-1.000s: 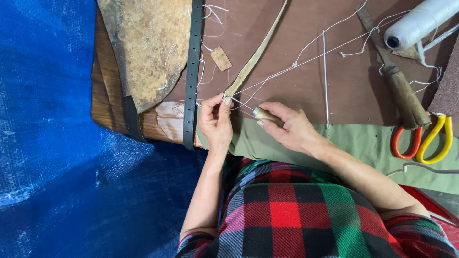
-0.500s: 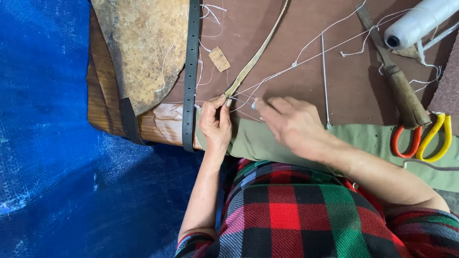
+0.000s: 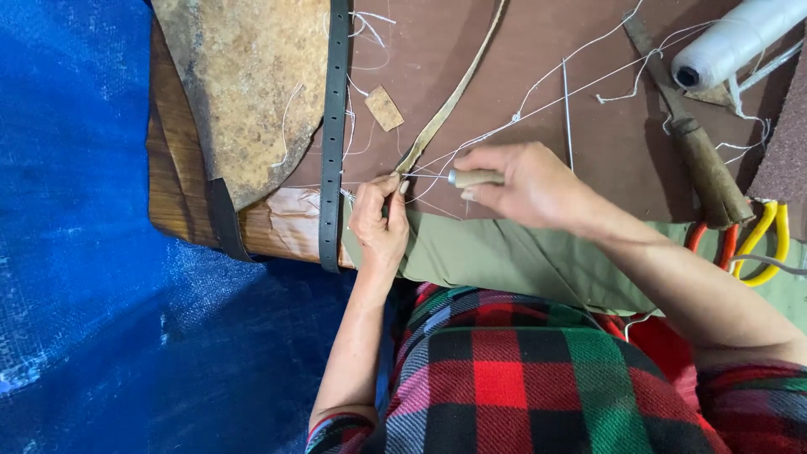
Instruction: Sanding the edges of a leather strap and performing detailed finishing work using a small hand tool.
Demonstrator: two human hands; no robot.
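Stitching step in hand, by the look of it: left hand (image 3: 380, 225) pinches the near end of the tan leather strip (image 3: 450, 101) against the table (image 3: 538, 76), grip closed on it. Right hand (image 3: 525, 187) is wrapped tight around a wooden-handled awl (image 3: 475, 177), its tip pointing left at the pinched spot. White thread (image 3: 546, 105) trails off far right toward the spool (image 3: 740, 38). Next move likely needs a straight push through the strip, left fingers kept clear of the point. Black strap (image 3: 334, 134) lies just left.
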